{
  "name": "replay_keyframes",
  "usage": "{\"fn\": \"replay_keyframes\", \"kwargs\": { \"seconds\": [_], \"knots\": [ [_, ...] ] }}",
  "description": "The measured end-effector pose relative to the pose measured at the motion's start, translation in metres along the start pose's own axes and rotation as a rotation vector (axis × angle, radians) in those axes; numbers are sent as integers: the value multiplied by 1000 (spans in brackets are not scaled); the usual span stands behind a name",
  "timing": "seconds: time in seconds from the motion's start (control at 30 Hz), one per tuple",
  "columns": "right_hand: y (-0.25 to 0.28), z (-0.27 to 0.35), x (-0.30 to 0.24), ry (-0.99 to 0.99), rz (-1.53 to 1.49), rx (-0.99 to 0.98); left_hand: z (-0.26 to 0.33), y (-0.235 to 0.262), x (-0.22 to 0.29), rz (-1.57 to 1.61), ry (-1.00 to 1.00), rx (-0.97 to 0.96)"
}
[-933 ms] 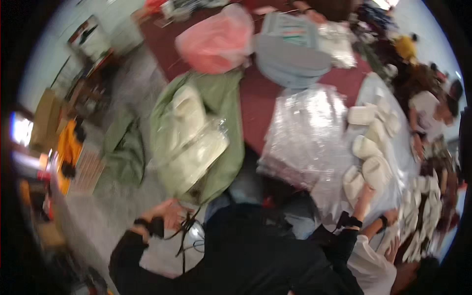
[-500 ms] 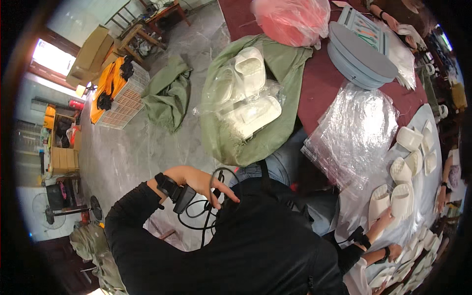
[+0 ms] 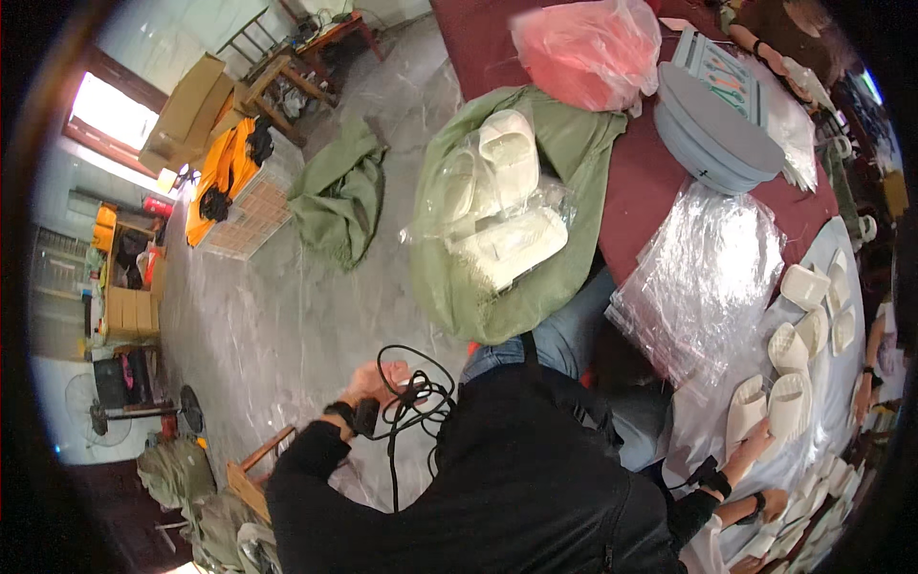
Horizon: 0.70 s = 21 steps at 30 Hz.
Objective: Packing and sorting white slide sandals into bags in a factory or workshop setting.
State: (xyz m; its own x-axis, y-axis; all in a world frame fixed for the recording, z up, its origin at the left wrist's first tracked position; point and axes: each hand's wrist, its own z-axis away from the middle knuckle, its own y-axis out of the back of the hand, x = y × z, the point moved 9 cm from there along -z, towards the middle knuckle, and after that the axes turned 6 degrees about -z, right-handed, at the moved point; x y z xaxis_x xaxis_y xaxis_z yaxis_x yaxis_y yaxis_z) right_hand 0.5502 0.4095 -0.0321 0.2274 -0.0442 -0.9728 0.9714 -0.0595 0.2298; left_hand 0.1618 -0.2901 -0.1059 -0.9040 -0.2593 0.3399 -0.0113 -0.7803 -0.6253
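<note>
My left hand (image 3: 375,385) is low beside my body, at a loose tangle of black cable (image 3: 413,394). Its fingers are smeared by motion, so I cannot tell whether they grip the cable. On the table at the right, my right hand (image 3: 748,452) has its fingers at the near end of a pair of off-white slippers (image 3: 788,407), closed on an edge of one. More off-white slippers (image 3: 805,286) lie just beyond. By my lap, a green cloth sack (image 3: 435,301) stands spread wide, with slippers in clear plastic (image 3: 512,251) inside.
Clear plastic bags (image 3: 703,277) lie stacked on the dark red table (image 3: 631,182), near a grey-blue round-ended case (image 3: 717,139) and a red bundle in plastic (image 3: 588,53). Another person's hand (image 3: 773,504) is beside my right wrist. A crate (image 3: 253,215) and green cloth (image 3: 339,196) are on the floor.
My left hand has moved left and down, away from my body, and the cable loops now bunch beside it. My right hand stays at the slippers. The whole view has shifted slightly.
</note>
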Motion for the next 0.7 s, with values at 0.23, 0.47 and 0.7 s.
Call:
{"fn": "replay_keyframes", "kwargs": {
  "seconds": [0.23,0.47,0.7],
  "knots": [
    [57,-53,68,25,9,58,-68,167,-136,-301,455,122],
    [-22,12,10,-3,-29,131,-175,40,-41,-823,397,69],
    [4,9,17,74,-189,153,-173,-4,22,-1118,206,198]
  ]
}}
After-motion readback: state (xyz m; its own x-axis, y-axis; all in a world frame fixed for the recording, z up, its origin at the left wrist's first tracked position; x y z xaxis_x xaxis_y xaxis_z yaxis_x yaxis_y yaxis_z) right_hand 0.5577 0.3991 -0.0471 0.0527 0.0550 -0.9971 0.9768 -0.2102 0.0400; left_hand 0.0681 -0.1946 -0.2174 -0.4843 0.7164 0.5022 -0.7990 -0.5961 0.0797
